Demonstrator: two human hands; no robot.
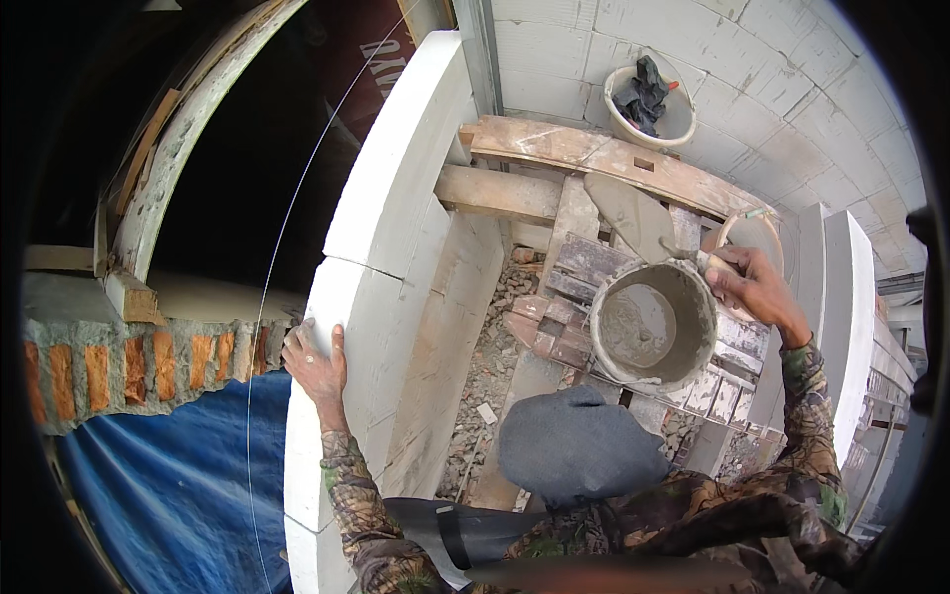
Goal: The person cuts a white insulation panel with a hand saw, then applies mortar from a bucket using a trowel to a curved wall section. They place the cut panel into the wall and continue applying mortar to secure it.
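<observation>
My left hand [319, 364] rests on top of the white block wall [354, 297], beside a joint between two blocks. Its thumb lies along the top and its fingers reach the outer edge. In my right hand [754, 285] is the handle of a trowel [628, 216], held over the far right rim of a round bucket [709, 342]. The trowel's broad blade points up and left, coated with grey mortar. Wet grey mortar [638, 327] lies in the bottom of the bucket. My right fingers are closed around the handle.
The bucket stands on worn wooden planks [737, 342]. A light tub [683, 124] with a black bag sits by the far wall; another pale bucket [757, 238] is partly behind my right hand. A thin string [280, 233] runs outside the wall, above blue tarpaulin [183, 485] and rough brickwork [129, 366].
</observation>
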